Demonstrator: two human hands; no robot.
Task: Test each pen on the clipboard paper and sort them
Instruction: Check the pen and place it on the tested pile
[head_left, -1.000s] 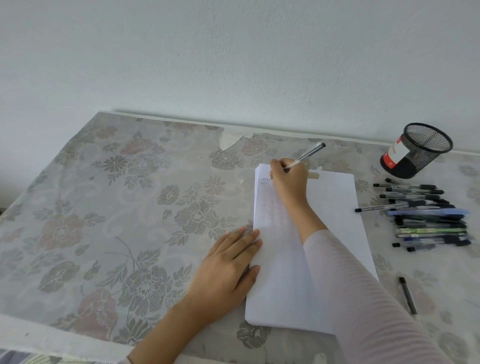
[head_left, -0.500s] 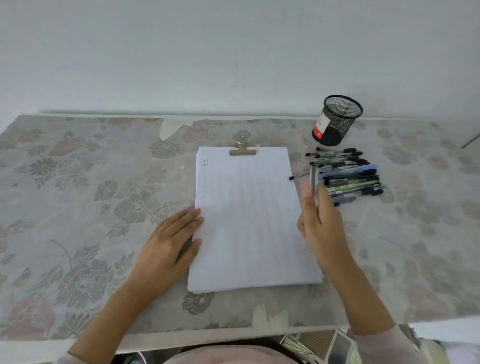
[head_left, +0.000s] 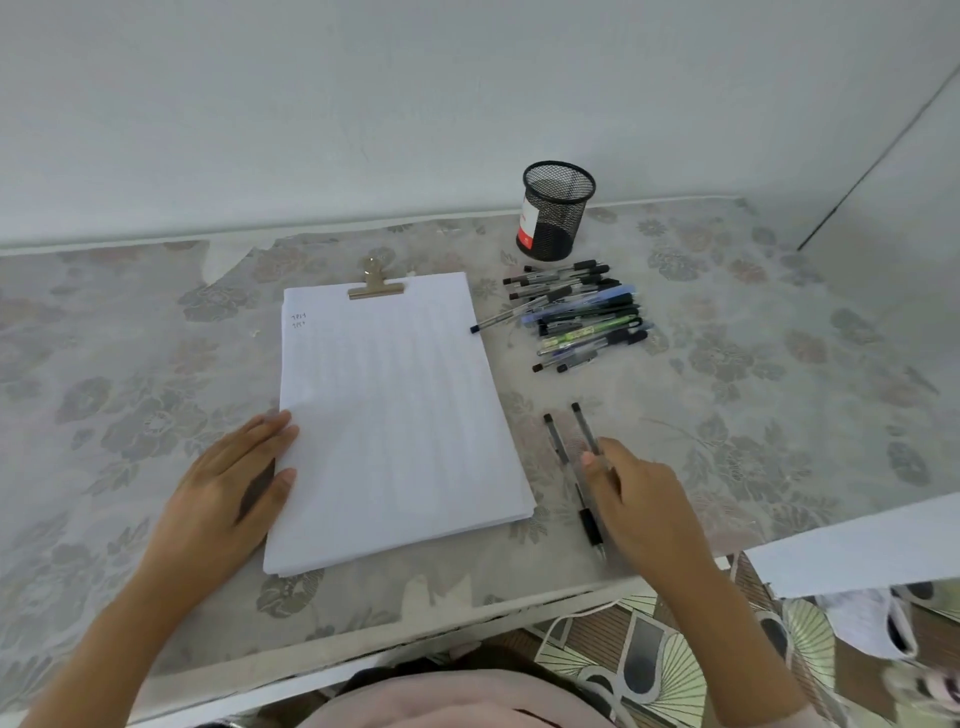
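Note:
White paper (head_left: 395, 415) lies on a clipboard with a brass clip (head_left: 375, 286); two small scribbles mark its top left corner. My left hand (head_left: 223, 478) rests flat on the paper's left edge. To the right of the paper, my right hand (head_left: 639, 493) is low over the table and pinches a clear pen with a black cap (head_left: 582, 423). A second, similar pen (head_left: 556, 441) lies just left of it on the cloth, almost parallel. A pile of several pens (head_left: 582, 317) lies further back on the right.
A black mesh pen cup (head_left: 556, 213) stands behind the pile, near the wall. One pen of the pile (head_left: 498, 317) points toward the clipboard's right edge. The floral tablecloth (head_left: 753, 389) ends at the table's front edge close to my right wrist.
My right hand lifted the pen from the paper's top left, carried it right past the pile and brought it down beside the lone pen. The left hand stayed put.

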